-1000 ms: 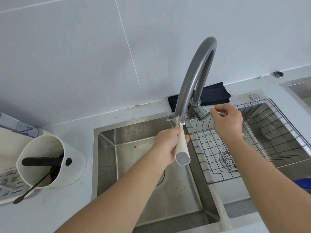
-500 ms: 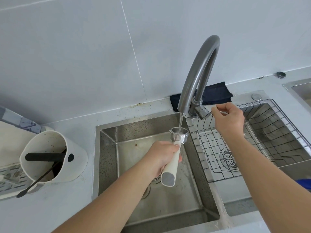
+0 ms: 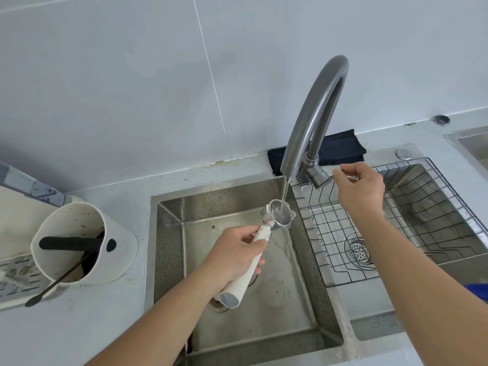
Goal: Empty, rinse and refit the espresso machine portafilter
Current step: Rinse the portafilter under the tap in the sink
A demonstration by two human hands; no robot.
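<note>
My left hand (image 3: 235, 253) grips the white handle of the portafilter (image 3: 278, 213) over the left sink basin (image 3: 169, 260). Its round metal basket faces up under the spout of the grey arched tap (image 3: 314, 112), and a thin stream of water (image 3: 284, 191) runs into it. My right hand (image 3: 360, 186) pinches the thin tap lever beside the tap's base. Water spills off the basket into the basin below.
A white knock box (image 3: 79, 241) with a black bar and a thin black tool stands on the counter at left. A wire rack (image 3: 396, 220) fills the right basin. A dark cloth (image 3: 338, 149) lies behind the tap. A blue object (image 3: 479, 290) shows at the right edge.
The portafilter came down from right against the spout into the basin and turned basket-up. Water started flowing and now fills the basket. My right hand stayed on the lever.
</note>
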